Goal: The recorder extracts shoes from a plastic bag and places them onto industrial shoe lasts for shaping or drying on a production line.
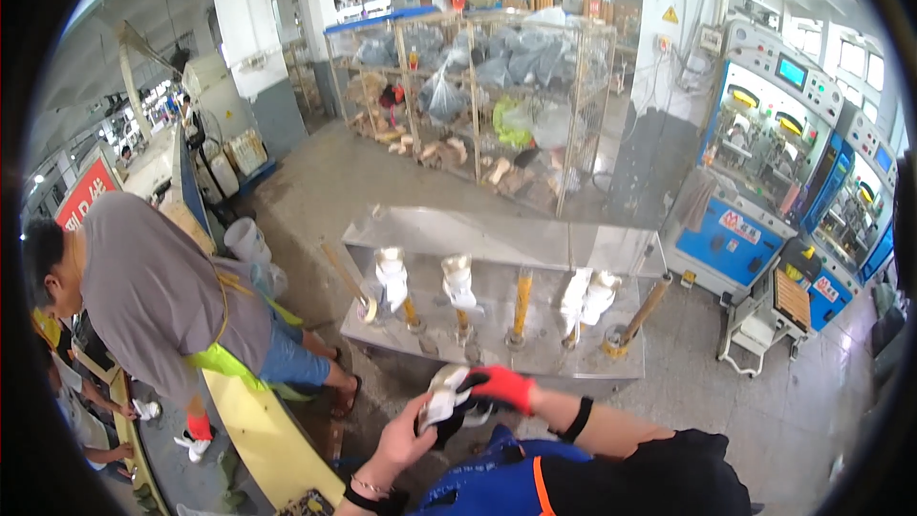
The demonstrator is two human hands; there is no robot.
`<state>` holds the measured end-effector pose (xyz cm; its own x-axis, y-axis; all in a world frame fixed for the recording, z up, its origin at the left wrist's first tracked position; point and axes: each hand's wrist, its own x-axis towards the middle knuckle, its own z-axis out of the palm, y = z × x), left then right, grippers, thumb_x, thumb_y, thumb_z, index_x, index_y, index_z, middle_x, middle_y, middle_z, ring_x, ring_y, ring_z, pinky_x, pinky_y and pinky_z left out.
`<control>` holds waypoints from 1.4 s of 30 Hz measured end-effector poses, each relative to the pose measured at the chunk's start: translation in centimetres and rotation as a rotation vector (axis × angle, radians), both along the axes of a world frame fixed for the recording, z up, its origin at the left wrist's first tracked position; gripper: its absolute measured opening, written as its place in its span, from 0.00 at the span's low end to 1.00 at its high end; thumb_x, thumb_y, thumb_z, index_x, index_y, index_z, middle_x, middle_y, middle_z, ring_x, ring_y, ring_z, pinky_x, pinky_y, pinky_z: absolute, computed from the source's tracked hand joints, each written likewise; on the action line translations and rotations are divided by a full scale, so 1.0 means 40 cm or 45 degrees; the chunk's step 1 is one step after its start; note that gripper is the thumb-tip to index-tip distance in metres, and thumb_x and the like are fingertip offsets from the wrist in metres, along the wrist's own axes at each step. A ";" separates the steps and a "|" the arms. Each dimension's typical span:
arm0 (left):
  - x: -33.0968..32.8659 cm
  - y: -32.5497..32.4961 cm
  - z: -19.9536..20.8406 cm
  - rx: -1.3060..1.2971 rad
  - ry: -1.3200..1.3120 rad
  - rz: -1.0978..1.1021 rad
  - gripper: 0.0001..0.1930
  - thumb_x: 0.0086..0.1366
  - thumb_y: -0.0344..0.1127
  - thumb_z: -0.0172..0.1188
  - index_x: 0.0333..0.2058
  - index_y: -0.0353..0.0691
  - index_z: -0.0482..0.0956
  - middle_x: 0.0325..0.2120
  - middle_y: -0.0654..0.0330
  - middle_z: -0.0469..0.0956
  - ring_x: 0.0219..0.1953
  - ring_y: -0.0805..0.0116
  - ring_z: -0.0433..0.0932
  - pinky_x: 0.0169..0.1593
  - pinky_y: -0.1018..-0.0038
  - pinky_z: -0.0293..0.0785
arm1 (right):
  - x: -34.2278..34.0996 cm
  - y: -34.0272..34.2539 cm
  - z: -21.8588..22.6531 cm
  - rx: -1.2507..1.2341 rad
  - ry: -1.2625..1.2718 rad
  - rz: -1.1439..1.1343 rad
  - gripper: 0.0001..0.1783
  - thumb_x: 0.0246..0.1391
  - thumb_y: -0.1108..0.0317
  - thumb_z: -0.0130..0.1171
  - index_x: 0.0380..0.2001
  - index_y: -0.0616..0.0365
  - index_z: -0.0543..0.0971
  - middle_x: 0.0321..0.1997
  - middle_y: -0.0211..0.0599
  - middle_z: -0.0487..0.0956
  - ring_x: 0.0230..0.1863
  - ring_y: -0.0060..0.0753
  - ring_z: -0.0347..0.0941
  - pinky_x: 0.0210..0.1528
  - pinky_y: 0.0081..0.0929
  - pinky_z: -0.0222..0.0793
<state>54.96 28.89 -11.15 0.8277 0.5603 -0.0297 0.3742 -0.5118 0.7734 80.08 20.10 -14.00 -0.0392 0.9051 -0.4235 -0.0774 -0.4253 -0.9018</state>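
Near the lower middle, my bare left hand [401,440] is closed around a white shoe [445,396], with a bracelet and a dark band at the wrist. My right hand [504,388], in a red glove with dark fingers, grips the same shoe from its right side. A dark shape below the shoe, between the hands, is too unclear to name. Just beyond stands a metal bench [497,229] with upright yellow posts [521,306]. White shoes [458,282] hang on several of the posts, and one middle post is bare.
On the left a co-worker in a grey top [158,277] handles a white shoe [195,445] by a conveyor [258,440]. A wire cage [473,105] with plastic bags stands behind the bench. Blue machines [735,234] and a wheeled cart [764,325] are at right.
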 end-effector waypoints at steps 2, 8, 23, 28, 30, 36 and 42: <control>0.001 -0.003 -0.061 -0.350 -0.199 0.078 0.31 0.63 0.37 0.59 0.63 0.37 0.59 0.48 0.44 0.77 0.48 0.54 0.79 0.50 0.65 0.75 | 0.040 -0.019 -0.043 0.318 0.206 -0.158 0.19 0.55 0.71 0.58 0.51 0.60 0.76 0.41 0.36 0.81 0.38 0.27 0.77 0.42 0.31 0.75; -0.043 -0.027 -0.018 -0.468 -0.286 0.216 0.21 0.66 0.33 0.58 0.56 0.34 0.69 0.42 0.52 0.79 0.41 0.68 0.79 0.43 0.73 0.76 | 0.188 -0.027 0.272 0.975 -1.624 -1.011 0.18 0.43 0.73 0.64 0.42 0.57 0.76 0.40 0.40 0.77 0.37 0.42 0.77 0.39 0.35 0.74; -0.164 -0.129 -0.007 0.052 -0.179 0.445 0.09 0.60 0.35 0.62 0.39 0.41 0.79 0.31 0.56 0.80 0.33 0.58 0.81 0.37 0.67 0.77 | 0.267 0.106 -0.019 0.528 -1.938 -0.151 0.20 0.49 0.70 0.57 0.49 0.53 0.76 0.51 0.49 0.77 0.52 0.52 0.74 0.53 0.43 0.71; -0.304 -0.207 0.008 0.191 -0.287 1.014 0.05 0.58 0.34 0.61 0.29 0.39 0.78 0.25 0.54 0.77 0.29 0.52 0.77 0.35 0.62 0.74 | -0.035 0.090 0.034 0.261 -2.324 0.070 0.34 0.46 0.55 0.65 0.57 0.55 0.70 0.65 0.47 0.66 0.65 0.51 0.61 0.65 0.43 0.58; -0.404 -0.270 0.009 0.465 -0.177 1.362 0.06 0.55 0.34 0.61 0.25 0.40 0.75 0.23 0.56 0.75 0.29 0.53 0.76 0.34 0.60 0.74 | -0.190 0.115 0.014 0.678 -1.989 0.374 0.31 0.46 0.56 0.65 0.53 0.56 0.73 0.64 0.49 0.66 0.64 0.53 0.61 0.65 0.47 0.56; -0.725 -0.496 0.032 0.906 0.814 2.207 0.09 0.52 0.34 0.62 0.29 0.40 0.72 0.28 0.55 0.72 0.33 0.55 0.74 0.37 0.60 0.70 | -0.662 0.144 0.053 1.381 -1.116 0.915 0.21 0.48 0.62 0.65 0.46 0.55 0.78 0.52 0.48 0.75 0.54 0.52 0.70 0.57 0.40 0.67; -0.769 -0.713 -0.066 0.407 1.165 2.108 0.03 0.56 0.32 0.55 0.30 0.42 0.74 0.26 0.59 0.77 0.33 0.61 0.77 0.41 0.64 0.68 | -1.146 0.030 0.149 1.821 -0.364 1.420 0.20 0.46 0.64 0.65 0.45 0.52 0.79 0.51 0.45 0.76 0.53 0.51 0.72 0.54 0.41 0.69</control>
